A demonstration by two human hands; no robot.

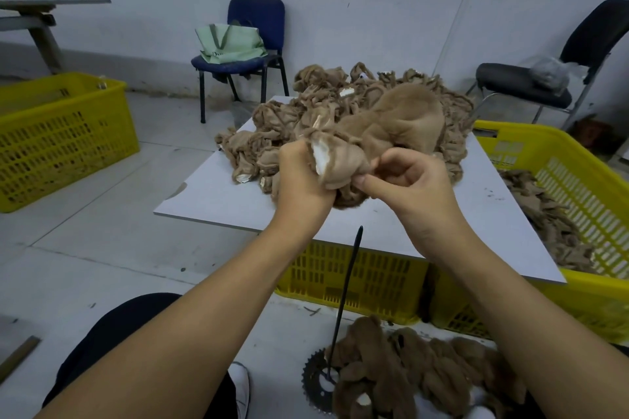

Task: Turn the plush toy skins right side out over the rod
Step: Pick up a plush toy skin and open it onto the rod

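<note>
Two bare forearms reach forward from the bottom edge, above a dark-clad knee [112,343] and a white shoe [241,388] on the floor. Between the arms a thin black rod [347,296] stands up from a toothed sprocket [320,381] lying flat on the floor. Just right of the sprocket, furry brown skins [425,378] lie heaped on the floor, some touching it.

Above the rod's tip, both hands hold one skin [374,136] over the near half of the table [211,194]. The left hand [303,180] grips its bunched end in a fist, beside a white patch. The right hand [408,180] pinches a fold of the same bunch between thumb and curled fingers. The skin's furry part extends away from the hands, over the pile.

A pile [306,112] of tan skins covers the table's far half. The table is a white board resting on a yellow crate [350,279]. Another crate [578,201] at the table's right edge holds more skins, and a third [61,136] stands well to the left. A blue chair [252,44] with a green bag [231,42] stands by the wall, and a black chair [551,78] far right.
</note>
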